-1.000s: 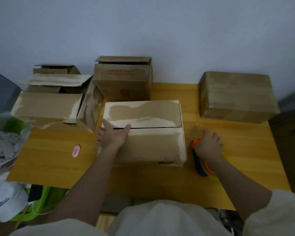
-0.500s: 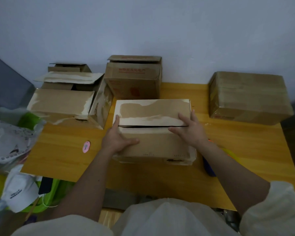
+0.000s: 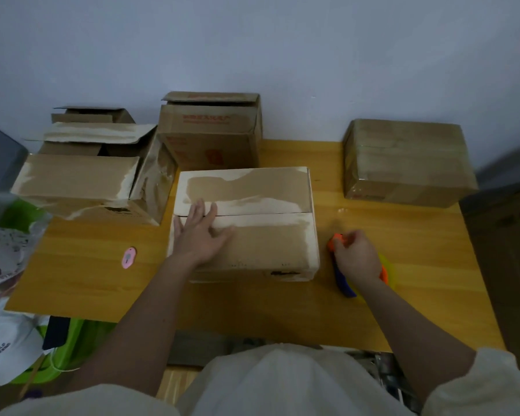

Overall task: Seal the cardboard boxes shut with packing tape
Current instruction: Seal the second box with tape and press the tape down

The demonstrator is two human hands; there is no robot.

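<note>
Box (image 3: 252, 223) under flat left hand (image 3: 200, 235)

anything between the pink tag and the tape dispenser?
Yes: the middle box, flaps closed, with the left hand flat on it, in the head view.

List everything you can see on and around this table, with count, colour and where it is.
Cardboard boxes: 5, brown; closed box centre, open-flapped box left, small box behind it, printed box at the back, taped box right.
Tape dispenser: 1, orange and blue, right of centre box.
Pink tag: 1, table left.
Table: 1, yellow wood.
White cap: 1, lower left.
Left hand: flat on closed box.
Right hand: grips dispenser.
</note>
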